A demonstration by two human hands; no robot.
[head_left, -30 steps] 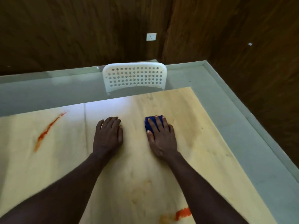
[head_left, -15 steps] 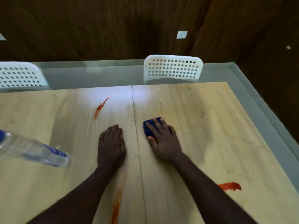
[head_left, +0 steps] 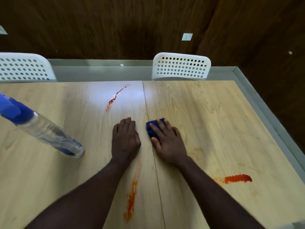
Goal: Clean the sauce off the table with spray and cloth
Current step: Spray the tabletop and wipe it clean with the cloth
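Note:
My right hand [head_left: 166, 141] presses flat on a small blue cloth [head_left: 152, 128] on the light wooden table [head_left: 206, 116], just right of the centre seam. My left hand [head_left: 124, 139] lies palm down beside it, holding nothing, fingers close together. Three red sauce streaks show: one far ahead [head_left: 115, 98], one between my forearms [head_left: 132, 192], one at the right [head_left: 238, 178]. A clear spray bottle [head_left: 47, 131] with a blue head stands at the left, apart from both hands.
Two white perforated chair backs [head_left: 181, 66] [head_left: 23, 67] stand at the table's far side. A grey ledge [head_left: 264, 113] runs along the far and right edges. Dark wood walls lie behind. A faint orange smear [head_left: 197, 151] marks the table beside my right wrist.
The view has swung left and back, bringing the spray bottle and more sauce streaks into sight. Both hands stay flat on the table, the right one still on the cloth.

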